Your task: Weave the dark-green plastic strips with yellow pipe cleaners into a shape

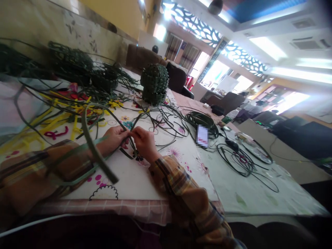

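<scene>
My left hand [114, 138] and my right hand [144, 141] meet fingertip to fingertip over the flowered tablecloth [145, 180]. Both are closed in a pinch on thin dark green weaving strips [131, 138] that fan out across the table. A broad green strip [96, 150] arcs over my left forearm and ends near the table's front edge. Both arms wear plaid sleeves.
A woven green basket [155, 84] stands at the far middle, with more woven pieces [104, 79] at the back left. Yellow strips [62, 119] lie to the left. Coils of dark strip [204, 121] and dark wire rings [240, 160] lie right. Armchairs stand behind.
</scene>
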`<state>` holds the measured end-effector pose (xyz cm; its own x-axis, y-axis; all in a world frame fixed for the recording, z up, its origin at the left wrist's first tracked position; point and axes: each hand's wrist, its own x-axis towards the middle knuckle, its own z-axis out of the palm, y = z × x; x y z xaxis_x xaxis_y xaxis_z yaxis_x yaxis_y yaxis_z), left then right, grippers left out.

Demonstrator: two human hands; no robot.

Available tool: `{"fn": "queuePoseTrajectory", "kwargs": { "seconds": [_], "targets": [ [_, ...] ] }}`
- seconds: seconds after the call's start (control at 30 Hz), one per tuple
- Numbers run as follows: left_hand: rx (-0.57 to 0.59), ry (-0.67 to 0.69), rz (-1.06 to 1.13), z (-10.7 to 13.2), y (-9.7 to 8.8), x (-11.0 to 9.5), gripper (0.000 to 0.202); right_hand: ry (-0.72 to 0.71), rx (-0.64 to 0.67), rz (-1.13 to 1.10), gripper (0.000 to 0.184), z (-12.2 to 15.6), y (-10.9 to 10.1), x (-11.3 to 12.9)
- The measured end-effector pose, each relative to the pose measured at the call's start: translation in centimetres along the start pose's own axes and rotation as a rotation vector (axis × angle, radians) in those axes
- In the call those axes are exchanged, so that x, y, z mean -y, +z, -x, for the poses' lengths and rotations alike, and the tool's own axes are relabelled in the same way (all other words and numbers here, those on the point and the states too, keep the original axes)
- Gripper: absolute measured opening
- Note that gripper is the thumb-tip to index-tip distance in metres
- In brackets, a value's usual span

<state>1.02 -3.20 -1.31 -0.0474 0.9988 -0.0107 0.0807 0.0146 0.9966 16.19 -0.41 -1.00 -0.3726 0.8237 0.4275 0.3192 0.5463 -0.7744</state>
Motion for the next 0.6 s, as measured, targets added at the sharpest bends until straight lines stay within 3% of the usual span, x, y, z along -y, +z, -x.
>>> {"fn": "queuePoseTrajectory", "kwargs": {
  "seconds": [0.13, 0.3, 0.37, 0.47, 0.6],
  "targets": [
    [-0.032, 0.013, 0.0, 0.2, -0.1, -0.1, 0.028, 0.14, 0.135, -0.062, 0.021, -0.5, -0.7, 0.1],
    [-0.081, -0.003, -0.055, 0.4, 0.0, -0.2, 0.027, -0.056, 0.13, 0.347, 0.024, -0.1, -0.3, 0.8],
    [-0.078, -0.002, -0.084, 0.5, 0.0, -0.5, 0.027, -0.083, 0.143, 0.408, 0.024, 0.2, 0.0, 1.1],
    [-0.046, 0.013, -0.079, 0.6, 0.1, -0.9, 0.027, -0.081, 0.169, 0.278, 0.026, 0.2, 0.0, 1.1],
    [-0.05, 0.0, -0.004, 0.4, 0.2, -0.9, 0.022, 0.055, 0.151, -0.061, 0.035, -0.4, -0.8, 0.3]
  ]
}}
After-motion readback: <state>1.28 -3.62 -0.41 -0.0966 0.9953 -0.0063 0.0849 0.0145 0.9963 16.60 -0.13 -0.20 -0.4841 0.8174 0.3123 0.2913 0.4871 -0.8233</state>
